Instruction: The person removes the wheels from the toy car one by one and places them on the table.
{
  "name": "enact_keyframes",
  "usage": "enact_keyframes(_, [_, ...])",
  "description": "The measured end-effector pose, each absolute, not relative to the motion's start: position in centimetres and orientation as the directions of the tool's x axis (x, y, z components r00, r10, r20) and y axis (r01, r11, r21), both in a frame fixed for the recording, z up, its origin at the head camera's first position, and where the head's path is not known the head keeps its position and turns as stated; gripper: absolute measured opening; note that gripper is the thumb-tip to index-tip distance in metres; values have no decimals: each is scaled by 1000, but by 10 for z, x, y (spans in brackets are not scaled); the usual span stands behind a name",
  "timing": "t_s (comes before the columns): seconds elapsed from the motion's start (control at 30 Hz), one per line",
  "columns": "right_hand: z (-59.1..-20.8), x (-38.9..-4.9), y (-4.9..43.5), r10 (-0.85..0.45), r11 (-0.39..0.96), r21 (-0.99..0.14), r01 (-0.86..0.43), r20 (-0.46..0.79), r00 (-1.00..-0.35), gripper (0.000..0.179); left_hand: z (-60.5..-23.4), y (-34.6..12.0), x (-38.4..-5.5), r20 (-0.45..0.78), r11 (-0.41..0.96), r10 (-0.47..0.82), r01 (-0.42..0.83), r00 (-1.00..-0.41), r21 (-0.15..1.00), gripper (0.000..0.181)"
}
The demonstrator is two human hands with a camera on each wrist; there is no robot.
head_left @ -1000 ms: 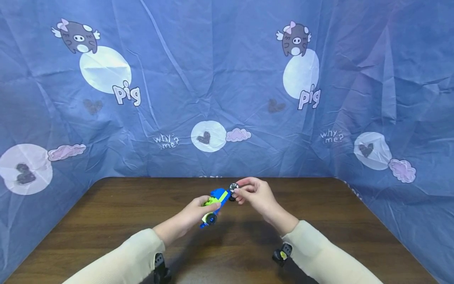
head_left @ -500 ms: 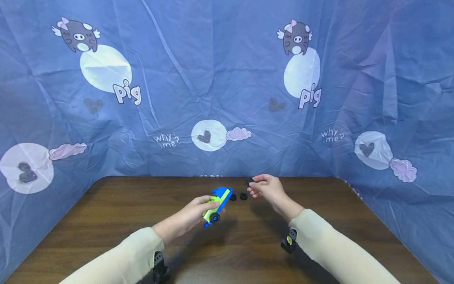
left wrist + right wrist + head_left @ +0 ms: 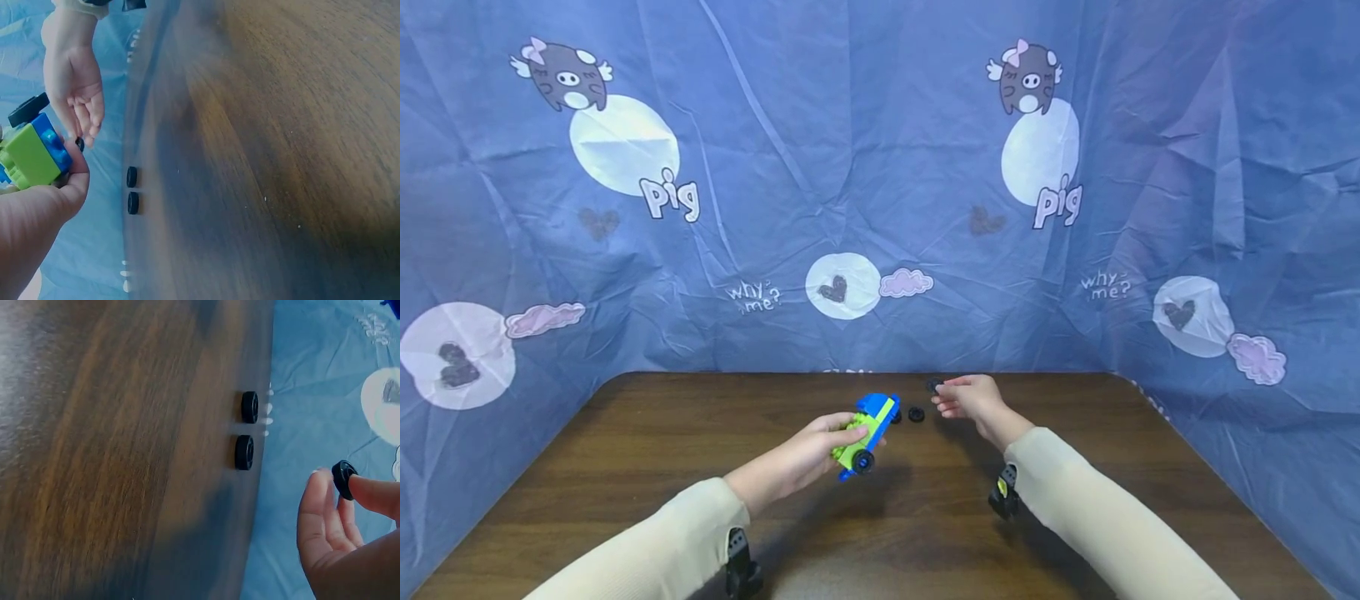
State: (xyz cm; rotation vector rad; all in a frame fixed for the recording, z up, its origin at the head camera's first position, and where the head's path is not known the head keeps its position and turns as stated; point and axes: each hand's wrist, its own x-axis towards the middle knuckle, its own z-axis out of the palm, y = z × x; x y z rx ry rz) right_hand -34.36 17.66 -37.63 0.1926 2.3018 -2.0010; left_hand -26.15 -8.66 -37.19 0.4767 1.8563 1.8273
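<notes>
My left hand [image 3: 808,450] grips a toy car [image 3: 878,417] of blue and lime-green building blocks, raised over the table. One black wheel [image 3: 863,461] shows on the car's near end. In the right wrist view, the thumb and fingers of my right hand [image 3: 334,540] pinch a small black wheel [image 3: 345,479]. That hand is held to the right of the car, near the table's far edge. Two more loose wheels stand out in the right wrist view: one wheel [image 3: 250,407] and another wheel [image 3: 244,452] lie on the tabletop between the hands.
The brown wooden table [image 3: 662,500] ends at a blue printed cloth [image 3: 880,183] hanging behind it and along the sides. A black wrist camera is strapped below each cream sleeve [image 3: 1097,517].
My right hand has drawn away from the car's far end, to the right, carrying a wheel. The two loose wheels have come into view. The car has shifted slightly right.
</notes>
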Motion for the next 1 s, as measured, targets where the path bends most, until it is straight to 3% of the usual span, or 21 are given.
enact_keyframes(0.57, [-401,-360,181,86,113,-962,249,-240,-967,18,-373,-88,-260,-4,67,517,36,-856,997,50])
enact_keyframes(1.0, [-414,-367,191,151,219,-926,306,-278,-949,11,-377,-91,-260,-8,102,476,47,-879,994,46])
